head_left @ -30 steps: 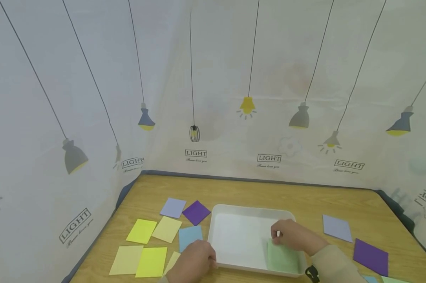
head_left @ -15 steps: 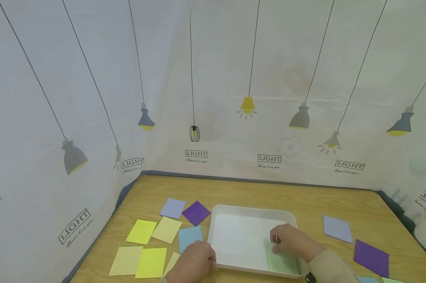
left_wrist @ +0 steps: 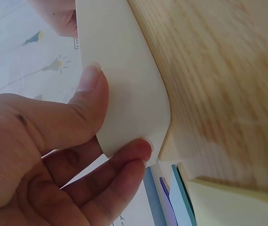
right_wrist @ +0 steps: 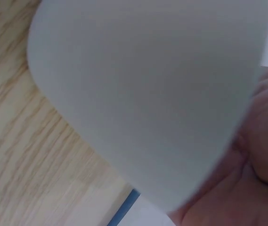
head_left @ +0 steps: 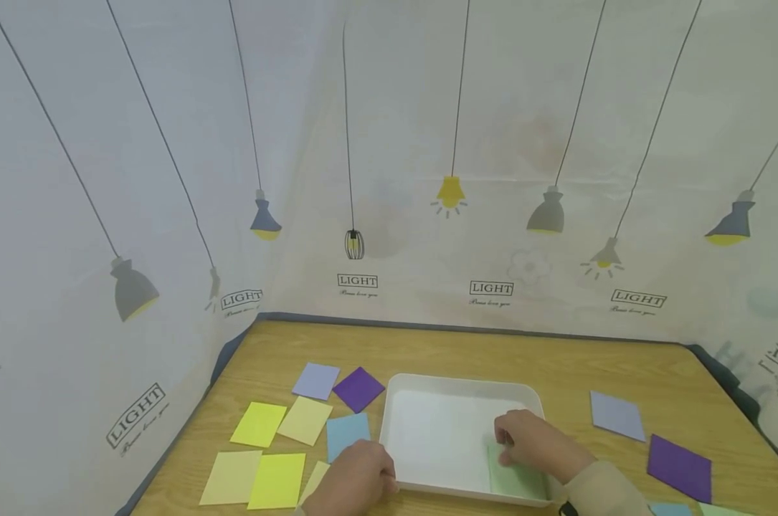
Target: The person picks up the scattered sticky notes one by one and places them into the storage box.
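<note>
In the head view a white tray (head_left: 434, 423) lies on the wooden table. My left hand (head_left: 356, 476) grips its near left corner. In the left wrist view the thumb of the left hand (left_wrist: 53, 127) presses the near wall, and fingertips (left_wrist: 136, 150) curl round the corner. My right hand (head_left: 540, 441) reaches over the tray's right wall with bent fingers and pinches the upper edge of a light green pad of sticky notes (head_left: 518, 481) in the near right corner. The right wrist view has the tray wall (right_wrist: 148, 94) covering the fingertips, with part of the right hand (right_wrist: 247, 169) behind it.
Left of the tray lie several square sticky-note pads: yellow (head_left: 277, 480), pale yellow (head_left: 305, 420), lilac (head_left: 315, 380), purple (head_left: 359, 389) and blue (head_left: 348, 436). To its right are a lilac pad (head_left: 617, 415) and a purple pad (head_left: 680, 467). A lamp-printed curtain (head_left: 414, 308) surrounds the table.
My right hand has moved slightly down toward the tray floor, and the light green pad sits a little lower. The left hand has stayed at the tray corner.
</note>
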Available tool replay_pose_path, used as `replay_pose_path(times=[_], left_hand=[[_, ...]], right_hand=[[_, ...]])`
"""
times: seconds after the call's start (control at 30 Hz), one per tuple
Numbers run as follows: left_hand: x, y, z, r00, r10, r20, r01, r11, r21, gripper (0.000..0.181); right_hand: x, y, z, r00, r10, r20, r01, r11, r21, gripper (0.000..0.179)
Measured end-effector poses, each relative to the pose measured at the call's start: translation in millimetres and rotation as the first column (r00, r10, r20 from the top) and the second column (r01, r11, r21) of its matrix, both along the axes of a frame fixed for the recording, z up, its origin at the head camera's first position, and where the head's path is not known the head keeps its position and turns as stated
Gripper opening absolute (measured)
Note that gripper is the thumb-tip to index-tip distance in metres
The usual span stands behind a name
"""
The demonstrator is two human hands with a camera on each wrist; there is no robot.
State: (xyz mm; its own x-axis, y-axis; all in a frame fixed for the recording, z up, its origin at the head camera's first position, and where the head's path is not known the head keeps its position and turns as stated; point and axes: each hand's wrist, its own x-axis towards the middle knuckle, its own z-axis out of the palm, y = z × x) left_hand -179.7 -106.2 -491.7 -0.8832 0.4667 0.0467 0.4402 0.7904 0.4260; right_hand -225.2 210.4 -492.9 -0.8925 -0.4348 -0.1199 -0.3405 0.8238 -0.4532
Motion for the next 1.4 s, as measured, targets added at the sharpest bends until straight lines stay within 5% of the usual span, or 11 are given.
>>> replay_pose_path(times=[0.63,0.93,1.4], left_hand=[[1.8,-0.8,2.5,1.0,0.006,0.002,-0.006,1.0,-0.003,0.008],[2.1,-0.3,0.3,1.0,-0.008,-0.028,0.008,1.0,-0.02,0.007],[1.7,0.2,3.3,0.998,-0.023,-0.053,0.021,0.999,-0.027,0.005]], right_hand=[[0.2,-2.5,2.2,0.998,-0.06,0.021,0.06,0.998,-0.02,0.025],[2.0,10.0,8.2,0.997,-0.054,-0.059,0.049,0.996,-0.073,0.02],[1.6,57.8,25.5,0.973,-0.224,-0.063,0.221,0.974,-0.041,0.015]])
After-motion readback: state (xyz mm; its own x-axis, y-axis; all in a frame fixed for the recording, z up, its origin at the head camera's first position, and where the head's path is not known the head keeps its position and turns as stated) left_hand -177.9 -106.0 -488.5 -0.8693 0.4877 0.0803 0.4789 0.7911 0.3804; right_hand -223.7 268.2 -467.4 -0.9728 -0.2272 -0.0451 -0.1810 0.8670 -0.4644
